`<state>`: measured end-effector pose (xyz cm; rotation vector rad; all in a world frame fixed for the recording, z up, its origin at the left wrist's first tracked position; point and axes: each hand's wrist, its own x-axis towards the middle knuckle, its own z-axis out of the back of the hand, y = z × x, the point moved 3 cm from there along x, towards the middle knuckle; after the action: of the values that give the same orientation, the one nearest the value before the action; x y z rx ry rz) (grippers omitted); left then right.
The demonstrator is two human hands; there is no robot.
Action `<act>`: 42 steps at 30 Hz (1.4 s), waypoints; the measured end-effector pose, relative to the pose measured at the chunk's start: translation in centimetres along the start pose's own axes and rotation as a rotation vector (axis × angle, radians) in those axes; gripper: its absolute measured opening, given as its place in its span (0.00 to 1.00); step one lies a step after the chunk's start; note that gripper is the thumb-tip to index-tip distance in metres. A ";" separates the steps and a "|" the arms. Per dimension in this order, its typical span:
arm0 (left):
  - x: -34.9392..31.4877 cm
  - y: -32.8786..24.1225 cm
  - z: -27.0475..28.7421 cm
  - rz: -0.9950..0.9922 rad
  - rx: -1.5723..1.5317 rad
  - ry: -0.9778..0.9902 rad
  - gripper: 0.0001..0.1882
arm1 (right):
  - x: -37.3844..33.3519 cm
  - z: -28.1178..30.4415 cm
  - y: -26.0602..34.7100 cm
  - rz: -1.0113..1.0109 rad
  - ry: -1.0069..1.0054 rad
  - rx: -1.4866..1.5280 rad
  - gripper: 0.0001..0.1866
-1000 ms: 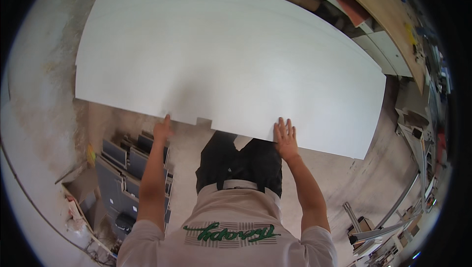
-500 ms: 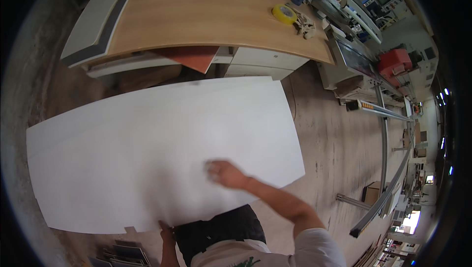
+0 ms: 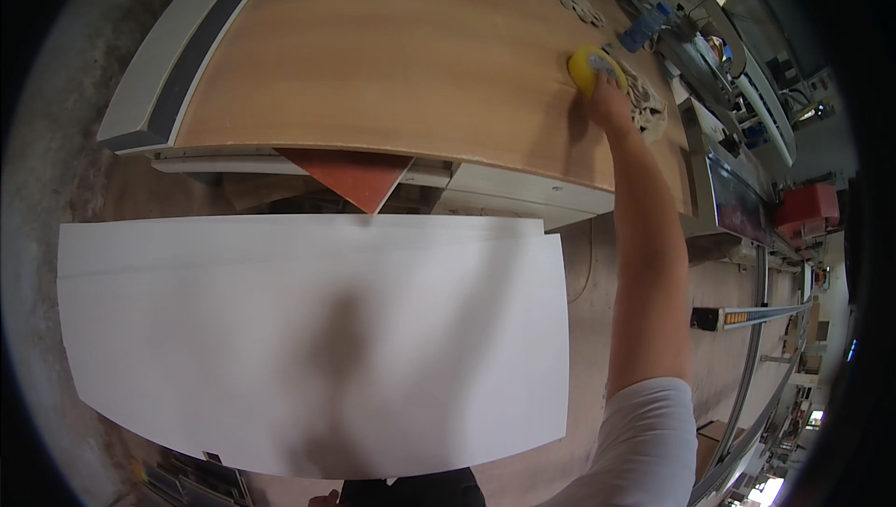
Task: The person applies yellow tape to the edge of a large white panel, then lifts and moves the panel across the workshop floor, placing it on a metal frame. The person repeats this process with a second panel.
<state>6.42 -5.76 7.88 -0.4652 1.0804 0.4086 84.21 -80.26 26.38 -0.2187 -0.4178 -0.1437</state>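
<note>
Right now my right hand [image 3: 609,101] grips the yellow tape roll [image 3: 581,69] at the wooden table's [image 3: 373,59] right end; probably light, firm and slick, best pinched by the rim. My left hand [image 3: 324,500], below the white board [image 3: 205,339], shows too little to tell.

right hand [image 3: 611,108] | off white panel [image 3: 187,339] | now on yellow tape roll [image 3: 581,67]

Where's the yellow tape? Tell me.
Upper right of the head view: the tape is toward the right end of the table, touched by the right hand, left of the cloth.
</note>
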 end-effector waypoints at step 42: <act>1.6 33.5 28.8 -0.623 -0.232 -0.706 0.08 | -67.2 35.5 72.7 0.524 1.827 1.199 0.36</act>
<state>10.56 37.97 12.39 -0.7593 0.1755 0.1155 23.08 4.78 16.87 0.9782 1.3931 0.4416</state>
